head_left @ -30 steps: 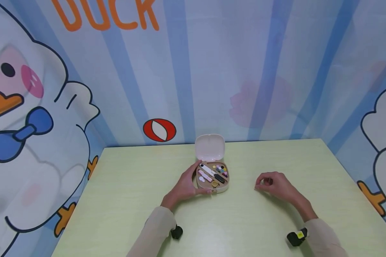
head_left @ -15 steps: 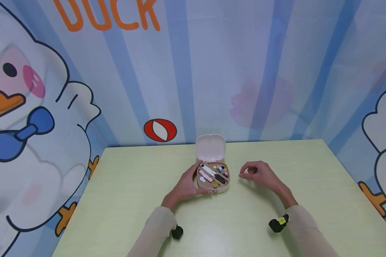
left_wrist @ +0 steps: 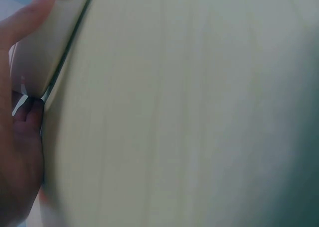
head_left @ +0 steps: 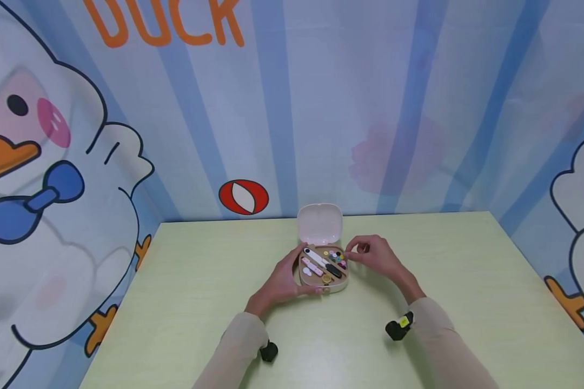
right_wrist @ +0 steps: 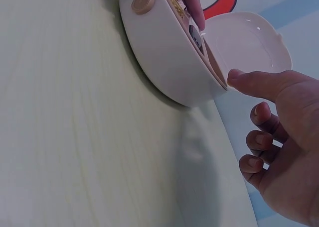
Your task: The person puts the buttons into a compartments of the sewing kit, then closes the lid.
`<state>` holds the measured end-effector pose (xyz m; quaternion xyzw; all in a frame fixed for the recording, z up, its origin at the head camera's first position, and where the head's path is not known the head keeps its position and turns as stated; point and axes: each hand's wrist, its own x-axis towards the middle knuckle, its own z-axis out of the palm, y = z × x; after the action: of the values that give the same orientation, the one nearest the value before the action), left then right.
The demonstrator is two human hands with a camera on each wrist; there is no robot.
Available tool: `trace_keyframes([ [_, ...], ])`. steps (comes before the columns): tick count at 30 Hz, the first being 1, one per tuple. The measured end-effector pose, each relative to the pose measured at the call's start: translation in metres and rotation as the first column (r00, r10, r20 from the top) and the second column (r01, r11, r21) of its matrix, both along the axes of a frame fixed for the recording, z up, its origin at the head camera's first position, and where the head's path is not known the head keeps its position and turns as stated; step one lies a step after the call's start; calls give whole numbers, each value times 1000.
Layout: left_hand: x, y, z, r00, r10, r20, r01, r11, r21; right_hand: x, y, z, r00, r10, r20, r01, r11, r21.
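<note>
A small cream sewing-kit-like box (head_left: 339, 288) stands on the table, its lid (head_left: 319, 224) raised at the back. Inside lie a white tool with a black handle (head_left: 333, 269), a pink-and-white piece (head_left: 311, 267), a round gold piece (head_left: 326, 279) and several tiny coloured beads or buttons (head_left: 334, 256). My left hand (head_left: 279, 282) grips the box, thumb along its front and fingers at its left side. At the right rim, beside the coloured bits, my right hand (head_left: 377, 256) brings thumb and forefinger together. I cannot tell whether a tiny thing is between them.
The pale table (head_left: 199, 270) ends at a printed wall cloth (head_left: 321, 108) just behind the lid. A black wrist camera (head_left: 269, 351) sits by the left sleeve and another black camera (head_left: 398, 327) by the right one.
My right hand has moved left and farther back, from the table on the right to the box's right rim. The left hand and the box have stayed in place.
</note>
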<state>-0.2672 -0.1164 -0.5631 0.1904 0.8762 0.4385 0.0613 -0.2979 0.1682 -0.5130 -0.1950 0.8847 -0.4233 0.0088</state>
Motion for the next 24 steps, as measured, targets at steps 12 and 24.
trace_keyframes([
  [12, -1, -1, 0, 1000, -10, -17, 10, 1000, 7, -10, -25, -7, 994, -89, 60, 91, 996, -23],
  [24, 0, -1, 0, 1000, -3, 0, 3, 1000, -3, -8, -37, -1, 984, -156, 85, 156, 988, 17],
])
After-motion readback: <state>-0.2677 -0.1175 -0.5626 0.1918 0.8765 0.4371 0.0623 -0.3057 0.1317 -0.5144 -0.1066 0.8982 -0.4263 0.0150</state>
